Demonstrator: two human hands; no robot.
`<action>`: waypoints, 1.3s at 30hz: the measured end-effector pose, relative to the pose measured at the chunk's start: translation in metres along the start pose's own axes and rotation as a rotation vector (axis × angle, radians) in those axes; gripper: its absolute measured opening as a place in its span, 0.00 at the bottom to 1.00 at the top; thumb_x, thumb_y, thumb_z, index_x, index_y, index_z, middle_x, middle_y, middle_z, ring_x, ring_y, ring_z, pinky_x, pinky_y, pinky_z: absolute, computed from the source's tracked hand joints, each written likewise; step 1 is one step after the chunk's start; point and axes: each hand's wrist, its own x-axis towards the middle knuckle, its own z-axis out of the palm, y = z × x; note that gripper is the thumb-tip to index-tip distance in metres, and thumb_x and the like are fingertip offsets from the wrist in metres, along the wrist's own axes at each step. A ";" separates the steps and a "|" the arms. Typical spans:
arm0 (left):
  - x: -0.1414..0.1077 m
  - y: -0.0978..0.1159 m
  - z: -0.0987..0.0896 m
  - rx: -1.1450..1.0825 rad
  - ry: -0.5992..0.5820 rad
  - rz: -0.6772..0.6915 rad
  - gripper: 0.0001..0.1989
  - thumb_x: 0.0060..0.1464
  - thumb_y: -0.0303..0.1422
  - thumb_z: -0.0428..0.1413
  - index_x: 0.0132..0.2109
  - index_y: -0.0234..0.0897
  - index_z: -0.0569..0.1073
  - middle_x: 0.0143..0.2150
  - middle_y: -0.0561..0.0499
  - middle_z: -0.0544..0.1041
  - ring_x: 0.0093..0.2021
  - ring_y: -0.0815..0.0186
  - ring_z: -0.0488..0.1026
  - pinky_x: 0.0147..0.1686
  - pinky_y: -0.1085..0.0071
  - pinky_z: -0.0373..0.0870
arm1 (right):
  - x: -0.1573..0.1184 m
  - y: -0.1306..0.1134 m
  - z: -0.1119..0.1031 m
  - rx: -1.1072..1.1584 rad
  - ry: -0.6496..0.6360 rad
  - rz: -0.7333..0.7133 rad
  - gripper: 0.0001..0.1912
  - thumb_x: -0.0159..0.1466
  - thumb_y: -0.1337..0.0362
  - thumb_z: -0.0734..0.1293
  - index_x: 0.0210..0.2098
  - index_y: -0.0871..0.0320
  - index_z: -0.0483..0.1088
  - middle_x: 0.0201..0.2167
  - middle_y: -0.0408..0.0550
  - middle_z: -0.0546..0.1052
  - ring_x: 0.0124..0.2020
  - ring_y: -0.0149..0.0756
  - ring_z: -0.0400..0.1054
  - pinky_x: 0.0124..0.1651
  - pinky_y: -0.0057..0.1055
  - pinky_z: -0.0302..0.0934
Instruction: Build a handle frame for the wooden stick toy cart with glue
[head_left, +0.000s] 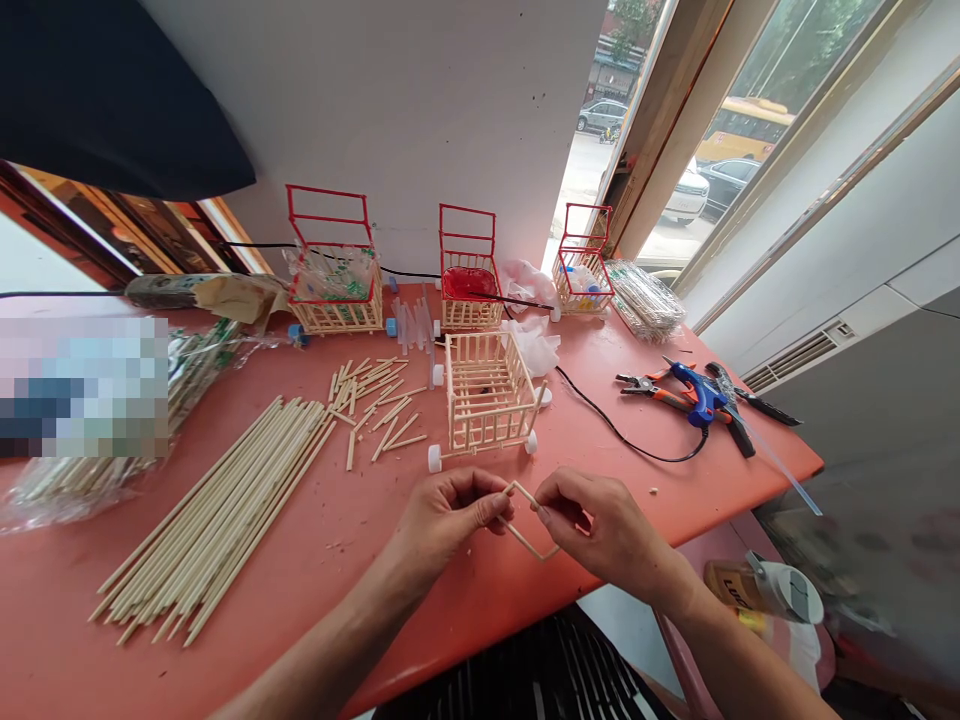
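Pale wooden stick frame (526, 543), thin and angular, is pinched by left fingers (489, 508) and right fingers (562, 488).

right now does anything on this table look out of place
The blue glue gun lies across orange-handled pliers, its translucent stick poking out past the red table, where it could be knocked. Short stick pieces are scattered at odd angles beside neatly laid long sticks. Nothing looks broken.
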 end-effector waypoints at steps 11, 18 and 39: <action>0.000 0.001 0.001 -0.038 -0.002 -0.007 0.15 0.42 0.40 0.70 0.32 0.33 0.80 0.26 0.49 0.82 0.28 0.66 0.77 0.31 0.70 0.77 | -0.001 -0.002 -0.007 -0.030 -0.023 0.021 0.09 0.71 0.65 0.63 0.34 0.58 0.70 0.27 0.41 0.71 0.27 0.28 0.61 0.31 0.25 0.55; -0.002 0.003 0.001 -0.024 -0.005 -0.015 0.14 0.41 0.39 0.70 0.32 0.33 0.80 0.26 0.49 0.82 0.27 0.66 0.77 0.31 0.70 0.77 | 0.001 -0.004 -0.003 -0.026 -0.020 0.025 0.06 0.70 0.67 0.65 0.35 0.58 0.71 0.27 0.39 0.71 0.28 0.27 0.61 0.32 0.24 0.55; 0.001 -0.001 0.001 -0.022 -0.008 -0.043 0.15 0.40 0.39 0.70 0.32 0.32 0.81 0.26 0.49 0.81 0.28 0.65 0.77 0.31 0.69 0.77 | 0.004 -0.003 -0.002 -0.035 -0.026 -0.008 0.08 0.67 0.71 0.65 0.31 0.59 0.72 0.24 0.38 0.69 0.24 0.26 0.58 0.31 0.24 0.54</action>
